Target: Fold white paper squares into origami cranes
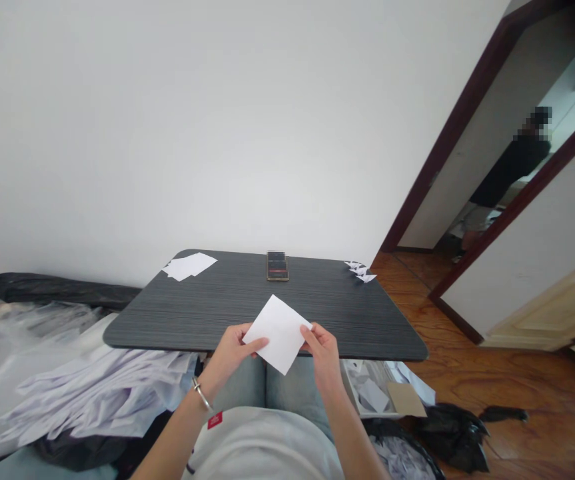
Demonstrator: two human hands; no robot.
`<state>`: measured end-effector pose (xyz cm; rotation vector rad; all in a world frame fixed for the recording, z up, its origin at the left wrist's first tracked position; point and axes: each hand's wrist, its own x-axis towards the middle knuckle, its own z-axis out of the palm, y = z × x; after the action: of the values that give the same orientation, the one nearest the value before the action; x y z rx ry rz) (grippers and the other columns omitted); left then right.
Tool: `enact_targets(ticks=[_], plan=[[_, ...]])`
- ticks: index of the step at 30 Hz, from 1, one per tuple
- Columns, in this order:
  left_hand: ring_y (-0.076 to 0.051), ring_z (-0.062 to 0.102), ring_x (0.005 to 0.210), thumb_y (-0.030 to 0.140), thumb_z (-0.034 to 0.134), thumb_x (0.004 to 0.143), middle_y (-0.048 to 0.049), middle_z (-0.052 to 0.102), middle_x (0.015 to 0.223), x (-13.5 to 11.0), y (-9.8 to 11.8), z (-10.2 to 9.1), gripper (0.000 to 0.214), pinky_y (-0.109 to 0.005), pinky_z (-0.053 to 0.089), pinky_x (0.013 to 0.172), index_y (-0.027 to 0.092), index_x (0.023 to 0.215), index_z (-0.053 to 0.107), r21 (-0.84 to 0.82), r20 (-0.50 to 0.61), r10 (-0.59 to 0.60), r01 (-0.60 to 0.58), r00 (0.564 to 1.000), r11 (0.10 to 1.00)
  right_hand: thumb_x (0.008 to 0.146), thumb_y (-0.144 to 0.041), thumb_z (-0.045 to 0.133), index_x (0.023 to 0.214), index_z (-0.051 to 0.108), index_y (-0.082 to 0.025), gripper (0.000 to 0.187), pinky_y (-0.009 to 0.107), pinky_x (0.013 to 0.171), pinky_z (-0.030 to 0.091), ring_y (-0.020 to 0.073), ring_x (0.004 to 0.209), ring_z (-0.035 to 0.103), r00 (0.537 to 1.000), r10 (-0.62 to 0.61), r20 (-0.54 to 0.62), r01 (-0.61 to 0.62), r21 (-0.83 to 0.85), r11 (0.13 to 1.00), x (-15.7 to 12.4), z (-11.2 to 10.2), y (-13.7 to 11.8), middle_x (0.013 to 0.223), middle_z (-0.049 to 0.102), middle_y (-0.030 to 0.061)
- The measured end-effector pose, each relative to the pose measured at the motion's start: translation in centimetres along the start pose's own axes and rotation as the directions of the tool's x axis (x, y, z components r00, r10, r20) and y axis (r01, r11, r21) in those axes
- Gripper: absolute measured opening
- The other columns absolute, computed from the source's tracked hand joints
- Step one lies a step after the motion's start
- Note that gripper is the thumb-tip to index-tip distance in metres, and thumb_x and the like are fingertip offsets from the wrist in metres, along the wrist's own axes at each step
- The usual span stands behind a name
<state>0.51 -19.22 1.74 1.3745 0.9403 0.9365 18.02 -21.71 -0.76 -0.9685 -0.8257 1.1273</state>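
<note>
So we're holding a white sheet of paper (pixel 276 330), and it's looking plain, flat and roughly square, turned like a diamond with one corner pointing at the wall (pixel 267 133) and the opposite one at our lap. It's sitting up above the near edge of the table (pixel 207 320), bottom corner poking out past that edge. Our left grip (pixel 236 345) is pinching the left corner, thumb on top, and our right grip (pixel 321 341) is doing the same on the right corner.

Label-wise, we're wearing a white top (pixel 272 440) with a little red tag (pixel 214 420), but its lettering is too tiny to read. The phone (pixel 277 265) is showing a dark screen with a reddish band, also too small to make out.

As for room, dark wood-grain tabletop is stretching out on both sides of our hands, and the corners are curving off rounded. The phone is lying near the far edge, around the middle. Loose white sheets (pixel 187 267) are overlapping at the far left corner, and small folded papers (pixel 360 271) are lining up at the far right, both well apart from our hands.
</note>
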Motion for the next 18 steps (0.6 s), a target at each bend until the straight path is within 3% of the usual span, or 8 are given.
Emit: enact_targets(ticks=[7, 13, 18], plan=[[-0.009, 0.049, 0.054, 0.028, 0.068, 0.062, -0.0014, 0.061, 0.064, 0.2, 0.1, -0.6, 0.023, -0.018, 0.039, 0.047, 0.011, 0.076, 0.060, -0.082, -0.170, 0.029, -0.044, 0.985, 0.996, 0.064, -0.038, 0.067, 0.054, 0.057, -0.015, 0.027, 0.021, 0.049, 0.042, 0.0114, 0.051, 0.052, 0.999, 0.002, -0.042, -0.002, -0.018, 1.000, 0.4, -0.6, 0.5, 0.054, 0.060, -0.0008], [-0.009, 0.047, 0.052, 0.025, 0.068, 0.063, 0.0031, 0.053, 0.054, 0.3, 0.2, -1.0, 0.023, -0.018, 0.039, 0.047, 0.012, 0.079, 0.059, -0.106, -0.235, 0.070, -0.097, 0.969, 0.990, 0.064, -0.039, 0.066, 0.054, 0.059, -0.014, 0.027, 0.018, 0.041, 0.036, 0.0098, 0.047, 0.051, 0.999, 0.003, -0.041, -0.005, -0.045, 0.999, 0.5, -0.6, 0.4, 0.051, 0.059, 0.0000], [-0.010, 0.050, 0.055, 0.028, 0.066, 0.066, 0.0010, 0.056, 0.058, 0.2, 0.3, -1.5, 0.021, -0.019, 0.040, 0.050, 0.012, 0.079, 0.060, -0.119, -0.272, 0.078, -0.114, 0.959, 0.986, 0.065, -0.040, 0.066, 0.056, 0.061, -0.014, 0.028, 0.018, 0.039, 0.036, 0.0104, 0.046, 0.051, 0.998, -0.015, -0.054, 0.012, -0.057, 0.998, 0.5, -0.7, 0.0, 0.050, 0.059, 0.0008]])
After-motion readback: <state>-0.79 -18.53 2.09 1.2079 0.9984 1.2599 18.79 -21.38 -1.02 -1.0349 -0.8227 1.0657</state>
